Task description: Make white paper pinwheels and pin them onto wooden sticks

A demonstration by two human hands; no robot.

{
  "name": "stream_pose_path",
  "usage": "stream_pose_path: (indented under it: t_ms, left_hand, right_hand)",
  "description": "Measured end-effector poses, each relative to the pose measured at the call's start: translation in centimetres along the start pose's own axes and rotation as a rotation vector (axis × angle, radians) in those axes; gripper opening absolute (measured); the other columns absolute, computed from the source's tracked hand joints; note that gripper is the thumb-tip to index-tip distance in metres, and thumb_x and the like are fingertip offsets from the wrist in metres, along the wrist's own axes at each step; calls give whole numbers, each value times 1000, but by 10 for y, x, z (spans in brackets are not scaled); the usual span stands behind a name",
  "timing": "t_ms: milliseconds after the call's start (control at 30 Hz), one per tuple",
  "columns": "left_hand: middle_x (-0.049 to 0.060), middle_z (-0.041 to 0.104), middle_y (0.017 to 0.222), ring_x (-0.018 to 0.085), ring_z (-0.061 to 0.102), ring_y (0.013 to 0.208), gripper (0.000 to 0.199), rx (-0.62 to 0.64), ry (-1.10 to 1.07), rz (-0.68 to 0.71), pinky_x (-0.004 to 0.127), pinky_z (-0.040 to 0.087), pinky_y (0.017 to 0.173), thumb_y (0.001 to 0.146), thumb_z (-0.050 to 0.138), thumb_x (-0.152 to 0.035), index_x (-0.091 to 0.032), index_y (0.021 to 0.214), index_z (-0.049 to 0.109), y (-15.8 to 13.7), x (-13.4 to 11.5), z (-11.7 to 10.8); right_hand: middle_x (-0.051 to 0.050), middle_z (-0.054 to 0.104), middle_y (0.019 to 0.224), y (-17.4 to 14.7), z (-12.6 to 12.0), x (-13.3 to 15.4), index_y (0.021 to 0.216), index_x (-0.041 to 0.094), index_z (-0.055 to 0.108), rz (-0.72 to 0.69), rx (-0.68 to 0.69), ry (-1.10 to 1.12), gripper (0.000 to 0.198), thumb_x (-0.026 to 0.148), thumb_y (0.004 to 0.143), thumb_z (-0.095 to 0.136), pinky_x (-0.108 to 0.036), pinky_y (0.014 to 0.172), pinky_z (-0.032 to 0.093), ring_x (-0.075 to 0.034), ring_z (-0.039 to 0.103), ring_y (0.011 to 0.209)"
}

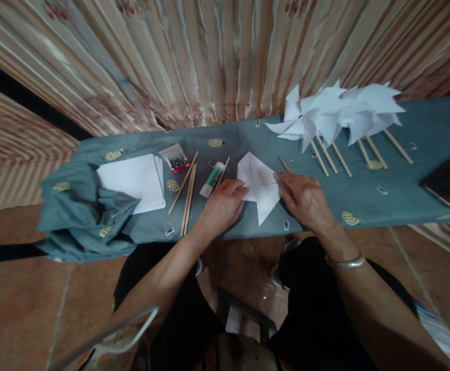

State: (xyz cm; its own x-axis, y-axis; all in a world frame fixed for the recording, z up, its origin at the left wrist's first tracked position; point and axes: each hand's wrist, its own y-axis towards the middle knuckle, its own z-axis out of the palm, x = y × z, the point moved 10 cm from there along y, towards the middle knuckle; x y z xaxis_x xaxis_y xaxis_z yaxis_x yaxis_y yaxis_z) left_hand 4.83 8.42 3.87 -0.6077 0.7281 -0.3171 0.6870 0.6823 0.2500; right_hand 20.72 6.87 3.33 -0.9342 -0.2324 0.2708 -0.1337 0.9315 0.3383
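Grey cloth table (364, 201); hands seemingly pinching folded paper (259, 185).

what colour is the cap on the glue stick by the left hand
Green, on a white body: the glue stick lies just beyond the left hand. The head view shows it.

I count two hands, my left hand (222, 205) and right hand (304, 200), on one folded paper piece (259, 185). On the surface: one glue stick (212, 179), one paper stack (134, 181), one pin box (175, 157), one phone (449, 180). The finished pinwheels (335, 114) overlap too much for me to count.
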Motion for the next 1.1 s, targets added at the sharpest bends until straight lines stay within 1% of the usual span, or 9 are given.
stream_pose_path:
  t_ms: [100, 233, 400, 500, 600, 700, 833, 1000, 1100]
  left_hand:
    - [13, 64, 124, 25, 61, 113, 31, -1, -35, -13, 44, 54, 100, 91, 54, -10, -14, 120, 65, 1, 2, 0]
    - [14, 62, 131, 27, 57, 122, 42, 3, -87, -25, 48, 49, 108, 88, 55, -9, -13, 129, 59, 1, 4, 2]
    - [14, 56, 140, 28, 52, 130, 56, -18, -129, -10, 51, 43, 113, 83, 53, -7, -16, 138, 53, -1, 2, -1]
    - [14, 55, 142, 27, 51, 133, 54, -42, -118, -7, 51, 40, 116, 85, 52, -9, -17, 139, 51, -3, 2, -6]
    - [14, 52, 145, 27, 49, 136, 52, -74, -85, -16, 51, 38, 117, 86, 50, -10, -15, 138, 52, -5, 5, -12]
    - [13, 52, 146, 27, 49, 135, 50, -117, -31, -78, 51, 39, 116, 86, 49, -8, -16, 136, 54, -8, 17, -19]
    - [12, 57, 142, 29, 48, 134, 52, -138, 55, -165, 54, 38, 115, 86, 49, -8, -16, 137, 53, -14, 37, -22]
    - [14, 55, 144, 27, 49, 134, 57, -115, 51, -187, 51, 43, 114, 85, 40, -1, -15, 139, 53, -21, 56, -17]
    - [15, 55, 142, 27, 50, 134, 57, -126, 83, -205, 49, 39, 118, 83, 39, 3, -13, 134, 57, -26, 69, -20]
  right_hand:
    - [-14, 74, 117, -1, -5, -2, 127, 16, 66, 4, -10, 32, 38, 23, 94, 49, -48, 92, 50, -30, 68, 105]
    - [-9, 77, 105, -5, -11, -6, 128, 18, 66, 25, -9, 110, 39, 23, 92, 51, -46, 91, 54, -27, 71, 96]
    - [-5, 78, 100, -19, -19, -17, 127, 23, 68, 116, 4, 207, 39, 27, 90, 56, -42, 86, 58, -24, 74, 89]
    - [-5, 78, 101, -28, -22, -23, 126, 23, 69, 180, 3, 273, 39, 28, 89, 59, -40, 84, 60, -24, 74, 90]
    - [-6, 78, 104, -30, -20, -22, 126, 23, 69, 194, 6, 310, 39, 29, 89, 60, -40, 85, 60, -23, 74, 89]
    - [-7, 78, 106, -27, -15, -16, 126, 22, 68, 171, 11, 303, 38, 30, 90, 59, -42, 85, 60, -24, 75, 89]
    - [-9, 77, 115, -22, -11, -13, 124, 21, 69, 143, -13, 255, 37, 34, 91, 58, -46, 90, 59, -28, 74, 102]
    - [-8, 76, 118, -21, -7, -11, 127, 22, 67, 130, -13, 239, 38, 30, 91, 56, -46, 92, 58, -29, 73, 105]
    - [-9, 75, 120, -18, -1, -2, 126, 20, 68, 129, 11, 249, 38, 27, 91, 55, -45, 91, 59, -28, 73, 105]
